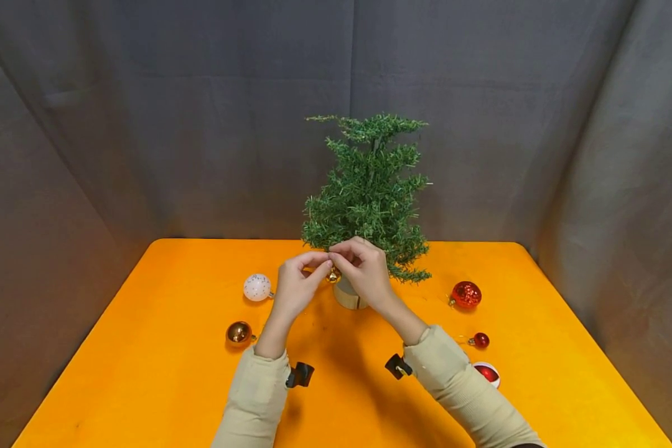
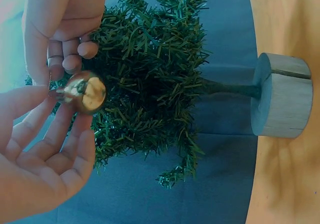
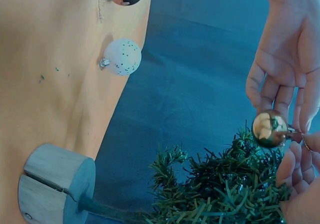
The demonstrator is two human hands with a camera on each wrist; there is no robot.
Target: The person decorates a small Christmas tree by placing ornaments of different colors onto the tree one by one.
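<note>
A small green artificial tree (image 1: 369, 193) stands on a round wooden base (image 1: 350, 295) at the middle of the orange table (image 1: 145, 373). In front of its lowest left branches hangs a small shiny gold ball (image 1: 333, 275), also seen as the gold ball (image 2: 86, 91) and the gold ball (image 3: 269, 129). My left hand (image 1: 320, 262) and right hand (image 1: 338, 255) meet just above it, both pinching the thin hanging loop (image 2: 50, 78) at its cap. In the left wrist view the ball lies against the tree's needles (image 2: 150, 68).
On the table lie a white speckled ball (image 1: 257, 287) and a larger gold ball (image 1: 239, 333) at left. A red glitter ball (image 1: 466, 295), a small red ball (image 1: 480, 340) and a red-and-white ball (image 1: 487, 372) lie at right. Grey curtains surround the table.
</note>
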